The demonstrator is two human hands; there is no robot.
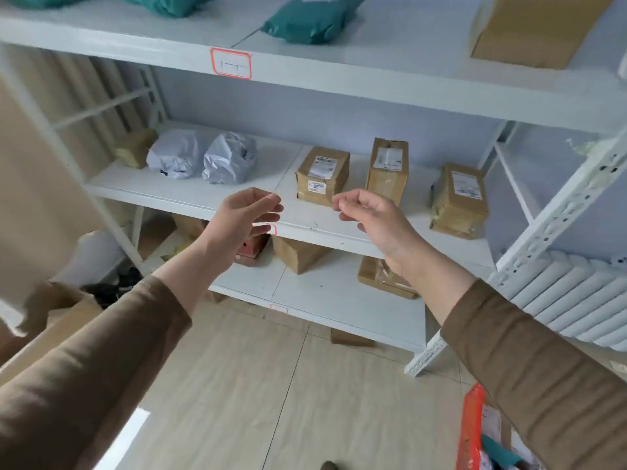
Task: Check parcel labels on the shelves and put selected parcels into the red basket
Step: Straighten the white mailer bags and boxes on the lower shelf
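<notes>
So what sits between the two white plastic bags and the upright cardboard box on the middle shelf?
One cardboard box, lying flat with labels up, sits between the white bags and the upright box, in the head view.

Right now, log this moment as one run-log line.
left hand: empty | right hand: empty | target: brown box, middle shelf | red basket: floor

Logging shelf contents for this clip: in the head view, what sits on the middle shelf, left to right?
Small brown parcel → white bag → second white bag → labelled brown box → upright brown box → brown box at far right.
</notes>
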